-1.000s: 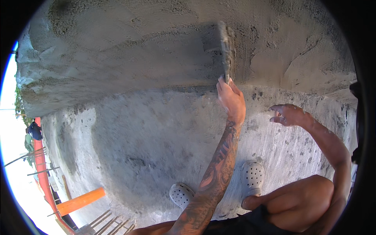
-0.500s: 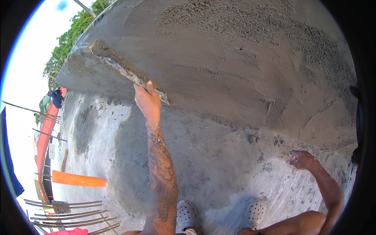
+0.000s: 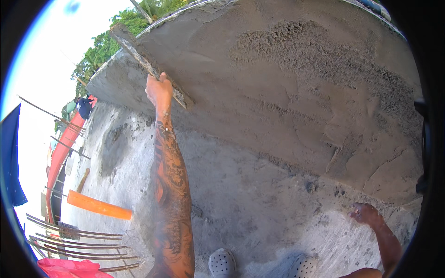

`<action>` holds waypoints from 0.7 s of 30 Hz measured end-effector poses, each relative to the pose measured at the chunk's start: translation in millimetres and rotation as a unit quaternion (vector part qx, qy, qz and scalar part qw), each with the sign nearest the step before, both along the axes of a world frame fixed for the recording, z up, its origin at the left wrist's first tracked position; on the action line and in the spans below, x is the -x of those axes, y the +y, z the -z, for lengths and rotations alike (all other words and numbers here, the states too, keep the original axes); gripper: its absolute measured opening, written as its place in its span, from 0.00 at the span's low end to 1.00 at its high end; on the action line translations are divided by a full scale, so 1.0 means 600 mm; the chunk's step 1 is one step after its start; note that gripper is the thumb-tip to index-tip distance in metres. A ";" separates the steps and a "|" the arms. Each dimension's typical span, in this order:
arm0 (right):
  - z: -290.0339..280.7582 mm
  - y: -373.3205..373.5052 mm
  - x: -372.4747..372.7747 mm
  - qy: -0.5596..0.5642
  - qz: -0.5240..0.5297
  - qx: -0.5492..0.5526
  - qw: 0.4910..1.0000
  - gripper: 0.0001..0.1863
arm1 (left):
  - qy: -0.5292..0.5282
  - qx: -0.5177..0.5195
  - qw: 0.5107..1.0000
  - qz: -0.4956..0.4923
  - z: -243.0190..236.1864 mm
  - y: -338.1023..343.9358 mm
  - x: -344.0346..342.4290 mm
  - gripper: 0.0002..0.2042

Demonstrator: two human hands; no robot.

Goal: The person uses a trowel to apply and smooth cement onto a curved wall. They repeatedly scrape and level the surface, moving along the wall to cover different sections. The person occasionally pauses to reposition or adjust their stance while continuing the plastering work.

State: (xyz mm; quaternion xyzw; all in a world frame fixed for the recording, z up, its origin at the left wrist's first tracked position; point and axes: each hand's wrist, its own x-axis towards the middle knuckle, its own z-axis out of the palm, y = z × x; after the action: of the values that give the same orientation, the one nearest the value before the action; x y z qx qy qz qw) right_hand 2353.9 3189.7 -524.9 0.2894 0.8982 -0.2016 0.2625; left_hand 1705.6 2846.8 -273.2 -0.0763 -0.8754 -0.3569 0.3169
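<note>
My left hand [image 3: 159, 92] is closed round a long, narrow wooden screed board [image 3: 134, 52] caked with mortar. The board lies tilted along the wall, its far end rising to the wall's top edge and its near end just past my fingers. Fresh grey-brown mortar coats the wall [image 3: 287, 116], smooth in places and rough in a band higher up. Low on the right, my right hand [image 3: 364, 214] hangs near the wall's foot, fingers loosely curled and apart, with nothing seen in it.
Pale concrete floor [image 3: 222, 171] runs along the wall, under my light clogs [image 3: 222, 263]. To the left an orange pipe [image 3: 99, 205] sticks up, with several rusty rebars [image 3: 79, 245] and pink cloth [image 3: 69, 268] nearer. A person [image 3: 84, 107] is far off at the left.
My left hand has moved the board up the wall and slightly left, toward the top edge. The view has shifted too; my right hand still hangs near the wall's foot.
</note>
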 end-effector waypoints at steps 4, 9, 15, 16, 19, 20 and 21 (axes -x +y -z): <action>0.004 0.000 0.009 -0.001 -0.007 0.017 1.000 0.33 | -0.013 0.008 1.000 0.014 0.022 0.026 -0.050 0.13; -0.005 -0.017 0.037 -0.015 -0.012 0.019 1.000 0.34 | -0.015 0.005 0.998 0.054 0.074 0.070 -0.133 0.13; -0.015 -0.027 0.067 -0.051 0.006 0.023 0.998 0.35 | -0.001 0.015 0.996 0.092 0.133 0.123 -0.225 0.13; -0.017 -0.027 0.069 -0.059 0.010 0.019 0.998 0.35 | -0.014 0.007 0.995 0.099 0.141 0.130 -0.238 0.13; -0.027 -0.032 0.074 -0.059 0.025 0.046 0.997 0.36 | -0.023 0.003 0.994 0.111 0.173 0.156 -0.282 0.12; -0.031 -0.035 0.075 -0.062 0.023 0.048 0.997 0.36 | -0.018 0.006 0.994 0.111 0.186 0.165 -0.298 0.11; -0.035 -0.037 0.076 -0.068 0.020 0.046 0.996 0.36 | -0.030 0.003 0.993 0.114 0.202 0.176 -0.317 0.11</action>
State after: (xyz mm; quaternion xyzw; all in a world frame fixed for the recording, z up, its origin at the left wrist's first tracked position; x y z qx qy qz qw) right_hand 2308.3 3167.4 -504.0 0.3080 0.8619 -0.2281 0.3320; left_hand 1895.7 2952.3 -394.6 -0.1657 -0.8711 -0.3904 0.2476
